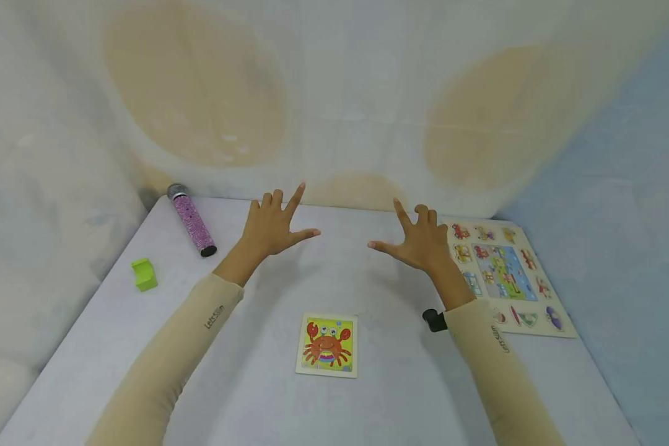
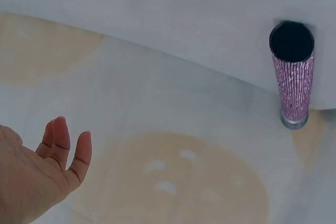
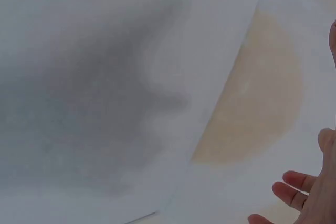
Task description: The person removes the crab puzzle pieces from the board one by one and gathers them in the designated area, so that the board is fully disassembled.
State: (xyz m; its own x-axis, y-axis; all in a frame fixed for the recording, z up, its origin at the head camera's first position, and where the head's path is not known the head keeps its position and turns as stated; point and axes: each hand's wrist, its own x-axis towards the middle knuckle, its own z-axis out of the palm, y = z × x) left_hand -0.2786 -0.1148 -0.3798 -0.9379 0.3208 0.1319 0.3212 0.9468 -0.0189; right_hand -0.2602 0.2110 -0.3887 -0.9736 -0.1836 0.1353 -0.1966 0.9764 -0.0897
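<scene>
Two raised hands (image 1: 271, 226) (image 1: 425, 241), microphone (image 1: 193, 223), green block (image 1: 145, 276) — sleeve (image 1: 498, 359) part-hiding board (image 1: 541, 310)

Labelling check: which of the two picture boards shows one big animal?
The small, squarish crab board, front centre in the head view. The larger board, at the right, carries many small pictures instead.

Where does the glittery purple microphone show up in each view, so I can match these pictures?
Head: the purple microphone lies at a slant left of centre, silver end toward the upper left.
Left wrist: it is near the right edge, black end uppermost, silver end lower.
Right wrist: it is not in this picture.
Shared landmark: the tan patches on the pale backdrop show in all three views.
</scene>
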